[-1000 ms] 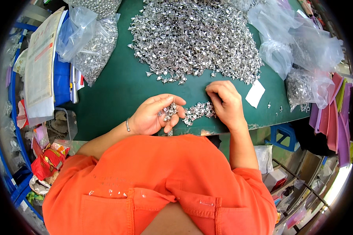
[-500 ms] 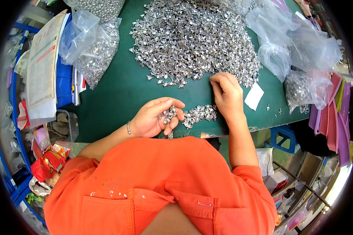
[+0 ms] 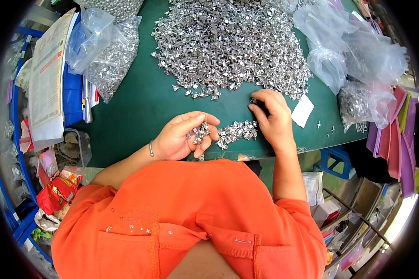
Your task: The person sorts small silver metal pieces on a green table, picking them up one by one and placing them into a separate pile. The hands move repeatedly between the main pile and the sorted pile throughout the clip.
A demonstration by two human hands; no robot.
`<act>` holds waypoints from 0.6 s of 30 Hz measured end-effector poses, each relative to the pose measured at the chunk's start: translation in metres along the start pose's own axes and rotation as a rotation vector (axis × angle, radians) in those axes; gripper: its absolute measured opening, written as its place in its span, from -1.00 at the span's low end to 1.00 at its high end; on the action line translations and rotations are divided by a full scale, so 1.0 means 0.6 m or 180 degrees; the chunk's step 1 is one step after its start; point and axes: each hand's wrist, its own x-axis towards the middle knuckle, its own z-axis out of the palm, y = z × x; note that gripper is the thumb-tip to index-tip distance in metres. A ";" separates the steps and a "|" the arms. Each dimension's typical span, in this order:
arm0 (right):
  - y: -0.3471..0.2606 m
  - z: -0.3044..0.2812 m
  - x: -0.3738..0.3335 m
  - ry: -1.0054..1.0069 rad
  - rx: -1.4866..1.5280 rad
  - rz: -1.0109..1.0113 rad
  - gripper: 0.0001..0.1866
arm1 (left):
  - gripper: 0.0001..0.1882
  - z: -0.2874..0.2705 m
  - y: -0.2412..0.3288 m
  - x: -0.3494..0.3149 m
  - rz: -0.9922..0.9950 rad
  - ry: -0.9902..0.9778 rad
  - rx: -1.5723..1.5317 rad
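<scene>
A big heap of small silver metal pieces (image 3: 233, 46) covers the far middle of the green table. In the curled fingers of my left hand (image 3: 173, 136) lies a cluster of the same small metal pieces (image 3: 200, 133). My right hand (image 3: 274, 118) hovers by the near edge of the heap, thumb and fingers pinched around a small dark-looking metal piece (image 3: 253, 100). Between both hands, close to the table's front edge, sits a small pile of metal pieces (image 3: 237, 133). A metal bracelet (image 3: 151, 149) circles my left wrist.
Clear plastic bags with metal parts stand at the left (image 3: 114, 60) and right (image 3: 358, 104). A white paper scrap (image 3: 302, 111) and a few loose parts lie right of my right hand. Printed sheets (image 3: 47, 79) lean at the left, above a clear plastic box (image 3: 83, 148). A blue stool (image 3: 336, 162) stands below.
My right hand has drawn slightly back from the heap's edge, and a metal piece now shows at its fingertips. The left hand keeps its cluster in nearly the same place.
</scene>
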 end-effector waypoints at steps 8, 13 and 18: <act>-0.010 -0.046 0.014 -0.1595 0.1491 0.0452 -0.82 | -0.59 0.008 0.003 -0.003 0.0030 0.0110 0.0101; -0.025 0.019 0.042 -0.0617 0.0223 -0.0648 -0.66 | -0.58 0.010 0.004 -0.001 0.0022 0.0114 0.0128; -0.001 -0.002 0.032 -0.0720 0.0511 -0.0148 -0.62 | -0.58 0.004 0.001 -0.004 0.0047 0.0053 -0.0040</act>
